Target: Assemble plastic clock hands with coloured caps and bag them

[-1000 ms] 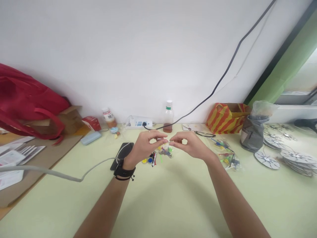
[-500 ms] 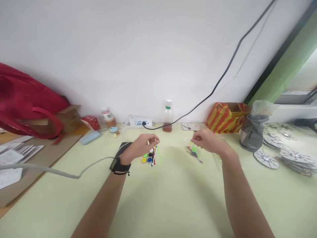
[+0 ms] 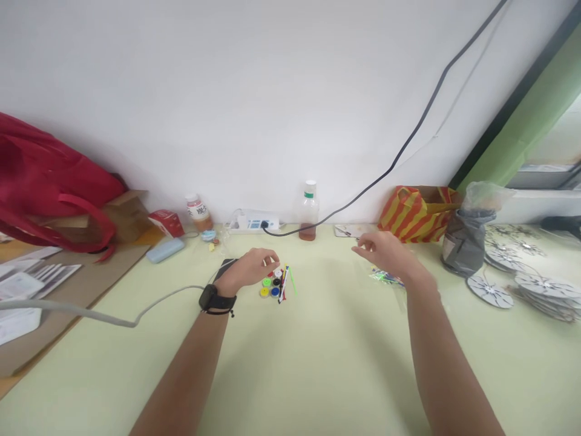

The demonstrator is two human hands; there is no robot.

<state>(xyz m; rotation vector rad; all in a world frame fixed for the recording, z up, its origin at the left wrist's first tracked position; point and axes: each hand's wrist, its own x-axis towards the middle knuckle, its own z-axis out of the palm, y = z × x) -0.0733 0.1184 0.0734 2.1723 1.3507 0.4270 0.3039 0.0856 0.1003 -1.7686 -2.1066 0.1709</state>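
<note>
My left hand, with a black watch at the wrist, hovers with loosely curled, parted fingers and nothing visible in them. Just to its right lie small round pieces in several colours, among them a yellow one and a blue one. Beside these is a bunch of thin coloured zip ties, with a green strip set slightly apart. My right hand is above the table with thumb and fingers a little apart. Under it, partly hidden, rests a clear plastic bag of colourful thin pieces.
A bottle and a power strip stand by the wall, with a black cable hanging across. On the right are a striped bag, a grey bag and white discs. A red bag sits left.
The plastic bag of colourful pieces, hanging from my right hand before, now lies on the table further right, let go. My left hand has shifted slightly left.
</note>
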